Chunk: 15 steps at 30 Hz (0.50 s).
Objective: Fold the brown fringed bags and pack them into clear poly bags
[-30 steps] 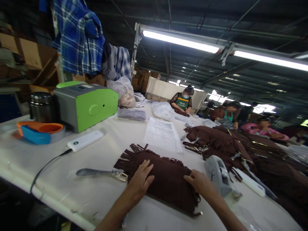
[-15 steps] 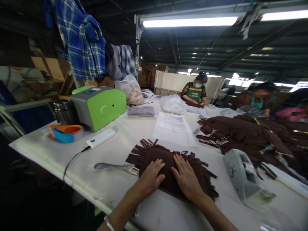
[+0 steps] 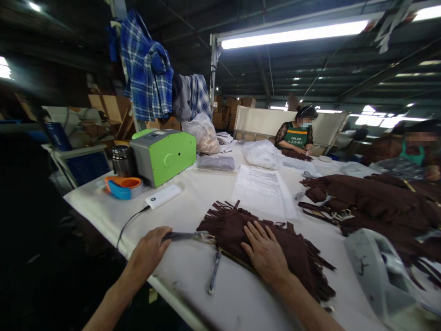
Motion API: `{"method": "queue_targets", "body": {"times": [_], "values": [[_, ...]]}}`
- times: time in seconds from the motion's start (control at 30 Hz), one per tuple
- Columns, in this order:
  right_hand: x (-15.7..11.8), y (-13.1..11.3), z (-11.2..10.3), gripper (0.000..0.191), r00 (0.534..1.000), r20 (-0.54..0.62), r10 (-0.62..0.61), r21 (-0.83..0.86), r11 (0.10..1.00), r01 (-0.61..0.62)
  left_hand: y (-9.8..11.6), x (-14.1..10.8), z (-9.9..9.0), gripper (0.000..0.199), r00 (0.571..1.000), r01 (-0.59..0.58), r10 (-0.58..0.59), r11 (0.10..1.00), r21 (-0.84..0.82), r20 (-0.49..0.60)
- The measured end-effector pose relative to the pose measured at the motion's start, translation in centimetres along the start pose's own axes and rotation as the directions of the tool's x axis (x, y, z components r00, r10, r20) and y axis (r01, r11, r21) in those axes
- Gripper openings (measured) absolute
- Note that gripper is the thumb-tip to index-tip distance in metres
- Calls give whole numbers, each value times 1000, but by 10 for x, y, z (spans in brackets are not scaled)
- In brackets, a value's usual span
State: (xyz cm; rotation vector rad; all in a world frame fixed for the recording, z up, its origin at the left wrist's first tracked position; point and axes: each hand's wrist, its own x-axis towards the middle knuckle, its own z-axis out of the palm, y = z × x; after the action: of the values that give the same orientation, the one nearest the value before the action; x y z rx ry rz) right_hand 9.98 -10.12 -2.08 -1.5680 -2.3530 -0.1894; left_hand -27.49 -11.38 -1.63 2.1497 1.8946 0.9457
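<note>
A dark brown fringed bag (image 3: 230, 234) lies flat on the white table (image 3: 193, 289), its zipper edge toward me. My right hand (image 3: 267, 250) rests flat on top of it, fingers stretched out. To the left, my left hand (image 3: 149, 250) has its fingers closed round the end of the wrist strap (image 3: 186, 236), which is wrapped in clear film and joined to the bag by a metal clasp. A small wrapped zipper pull (image 3: 215, 271) hangs from the bag's near edge onto the table.
Behind stand a green and grey machine (image 3: 165, 156), a steel flask (image 3: 122, 161), a tape roll (image 3: 126, 187) and a white power bank (image 3: 163, 196). Printed sheets (image 3: 262, 188) lie mid-table. At right are a grey tape dispenser (image 3: 379, 271) and piled brown bags (image 3: 372, 197); two people work beyond.
My left hand has left the bag and taken hold of the strap's end. The zipper pull now shows. My right hand stays flat on the bag; the view has turned left.
</note>
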Motion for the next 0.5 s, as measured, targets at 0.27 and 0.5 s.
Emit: {"method": "queue_targets", "body": {"times": [0.27,0.5], "values": [[-11,-65,-36,34,997,20,-81,266,961,73,33,-28,-10,23,980,-121,72,958,261,188],[-20,-100,-26,5,969,235,-75,204,979,27,111,-81,19,34,850,-299,116,909,290,514]]}}
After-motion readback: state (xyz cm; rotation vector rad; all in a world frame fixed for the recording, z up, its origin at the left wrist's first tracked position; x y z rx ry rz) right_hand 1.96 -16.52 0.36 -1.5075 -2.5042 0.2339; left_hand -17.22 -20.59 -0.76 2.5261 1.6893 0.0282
